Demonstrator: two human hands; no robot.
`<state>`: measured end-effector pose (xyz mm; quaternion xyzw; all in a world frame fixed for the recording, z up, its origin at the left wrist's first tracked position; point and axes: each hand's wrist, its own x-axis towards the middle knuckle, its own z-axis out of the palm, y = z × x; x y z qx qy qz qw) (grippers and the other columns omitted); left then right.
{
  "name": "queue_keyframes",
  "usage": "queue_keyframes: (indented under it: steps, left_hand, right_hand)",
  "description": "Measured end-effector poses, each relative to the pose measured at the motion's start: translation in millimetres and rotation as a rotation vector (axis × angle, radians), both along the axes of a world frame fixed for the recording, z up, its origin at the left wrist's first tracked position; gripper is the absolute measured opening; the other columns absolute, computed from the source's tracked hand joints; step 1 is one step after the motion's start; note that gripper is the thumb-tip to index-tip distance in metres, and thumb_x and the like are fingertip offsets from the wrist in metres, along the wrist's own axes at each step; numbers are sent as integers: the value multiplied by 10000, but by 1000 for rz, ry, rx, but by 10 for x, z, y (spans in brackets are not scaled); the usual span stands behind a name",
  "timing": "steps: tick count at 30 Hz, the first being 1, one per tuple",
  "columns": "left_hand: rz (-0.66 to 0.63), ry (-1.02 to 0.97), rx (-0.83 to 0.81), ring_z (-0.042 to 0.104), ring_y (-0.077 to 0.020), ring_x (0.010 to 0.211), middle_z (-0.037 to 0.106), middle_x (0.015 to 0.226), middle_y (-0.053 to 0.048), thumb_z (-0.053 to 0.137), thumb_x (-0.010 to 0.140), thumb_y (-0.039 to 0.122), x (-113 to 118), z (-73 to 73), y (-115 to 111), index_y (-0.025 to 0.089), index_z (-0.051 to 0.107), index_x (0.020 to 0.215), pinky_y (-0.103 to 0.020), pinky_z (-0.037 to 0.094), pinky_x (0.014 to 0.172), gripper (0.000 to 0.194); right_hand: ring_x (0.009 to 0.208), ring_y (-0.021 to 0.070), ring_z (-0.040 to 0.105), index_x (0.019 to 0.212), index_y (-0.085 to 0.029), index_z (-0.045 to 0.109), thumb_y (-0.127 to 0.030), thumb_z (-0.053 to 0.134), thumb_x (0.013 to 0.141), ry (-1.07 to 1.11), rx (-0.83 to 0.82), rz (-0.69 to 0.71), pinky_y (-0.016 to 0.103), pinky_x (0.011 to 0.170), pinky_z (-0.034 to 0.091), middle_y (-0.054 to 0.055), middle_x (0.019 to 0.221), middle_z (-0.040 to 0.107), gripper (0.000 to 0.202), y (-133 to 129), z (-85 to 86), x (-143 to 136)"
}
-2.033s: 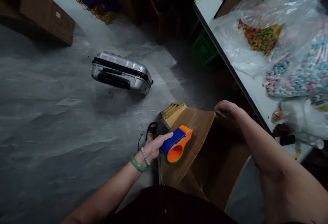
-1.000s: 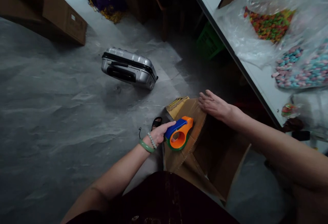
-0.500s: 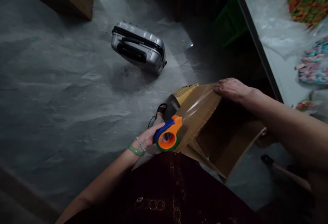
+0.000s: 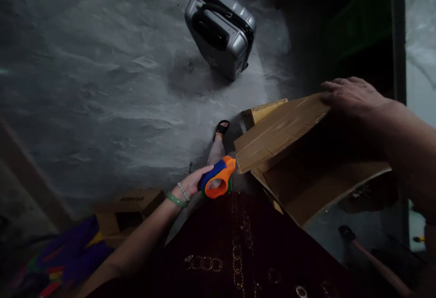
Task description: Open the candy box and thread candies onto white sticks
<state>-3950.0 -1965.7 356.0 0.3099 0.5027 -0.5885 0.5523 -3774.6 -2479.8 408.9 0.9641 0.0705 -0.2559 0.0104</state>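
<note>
My left hand (image 4: 192,181) is closed round an orange and blue tape dispenser (image 4: 220,176), its tip pointing at the near left corner of a cardboard box (image 4: 279,130). Between tip and corner there is only a small gap. The box is tilted, its open mouth toward the right and its inside dark. On the upper edge of its flap, my right hand (image 4: 354,93) grips with the fingers bent over the cardboard; the thumb is hidden. Behind the flap a yellowish carton (image 4: 267,111) shows in part.
A silver suitcase (image 4: 221,30) stands on the grey floor ahead. At lower left are another cardboard box (image 4: 136,200) and purple and coloured cloth (image 4: 73,252). A table edge (image 4: 399,39) runs along the right. A person's foot in a dark sandal (image 4: 347,233) shows at lower right.
The view has swung, bringing the lower-left box and cloth into sight. The dispenser, formerly against the flap, is now slightly off its corner. My right hand still holds the flap.
</note>
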Motion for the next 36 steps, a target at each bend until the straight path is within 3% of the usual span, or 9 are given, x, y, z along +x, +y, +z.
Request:
queue_keyframes:
  steps: [5, 10, 13, 17, 20, 27, 30, 33, 36]
  left_hand:
    - [99, -44, -43, 707, -203, 808, 761, 948, -108, 643, 855, 359, -262, -69, -24, 82, 696, 1040, -302, 558, 832, 338]
    - [152, -81, -114, 702, -192, 778, 766, 937, -90, 671, 830, 346, -493, -196, 3, 101, 705, 1046, -308, 557, 836, 328]
    - [182, -70, -149, 705, -196, 789, 766, 909, -98, 664, 840, 357, -586, -260, -3, 91, 707, 1017, -319, 549, 865, 322]
    - [203, -69, -190, 707, -193, 812, 764, 899, -92, 632, 873, 370, -663, -258, -33, 93, 691, 1054, -337, 528, 934, 336]
    - [213, -100, -154, 702, -183, 798, 763, 880, -77, 619, 887, 362, -711, -231, -50, 108, 688, 1070, -327, 522, 944, 320]
    - [207, -112, -128, 700, -178, 764, 756, 833, -83, 558, 927, 392, -753, -148, -88, 84, 681, 1039, -322, 545, 891, 351]
    - [218, -99, -115, 698, -178, 729, 749, 796, -84, 532, 939, 396, -766, -118, -129, 87, 682, 1009, -306, 565, 817, 350]
    - [242, -121, -95, 668, -156, 612, 727, 703, -62, 534, 937, 392, -823, -147, -173, 104, 681, 941, -271, 568, 694, 323]
    - [285, -151, -90, 590, -131, 476, 660, 560, -22, 568, 914, 408, -933, -236, -209, 122, 680, 873, -246, 538, 592, 310]
  right_hand:
    - [1370, 365, 336, 1015, -14, 690, -82, 410, 910, -81, -218, 213, 636, 1042, 195, 209, 1375, 523, 308, 616, 439, -183]
    - [1226, 299, 496, 1258, -140, 595, -89, 460, 842, -81, 63, 408, 504, 1055, 316, 148, 1280, 604, 441, 1566, 713, -1059]
    - [954, 252, 603, 1080, -184, 660, -244, 454, 917, -23, 96, 201, 404, 893, 437, 114, 1003, 685, 270, 1937, 664, -1758]
    - [976, 218, 615, 1132, -205, 632, -358, 438, 961, 64, 262, -24, 306, 789, 481, 97, 1093, 685, 300, 2273, 383, -2566]
    - [968, 212, 603, 1156, -195, 612, -300, 418, 971, -20, 253, -94, 295, 770, 470, 101, 1085, 681, 288, 2561, 198, -2899]
    - [835, 217, 505, 782, -195, 622, -209, 485, 918, -230, 101, 102, 313, 661, 384, 103, 851, 608, 193, 2890, 206, -2856]
    - [992, 252, 507, 804, -183, 636, -167, 526, 874, -310, 136, 304, 386, 836, 416, 125, 992, 628, 132, 2800, 211, -2705]
    - [1233, 282, 435, 939, -163, 656, -166, 514, 874, -349, 240, 520, 492, 1068, 321, 139, 1261, 584, 155, 2675, 142, -2542]
    - [1155, 257, 499, 885, -150, 657, -217, 496, 887, -335, 405, 652, 487, 1108, 312, 154, 1223, 601, 175, 2589, 22, -2396]
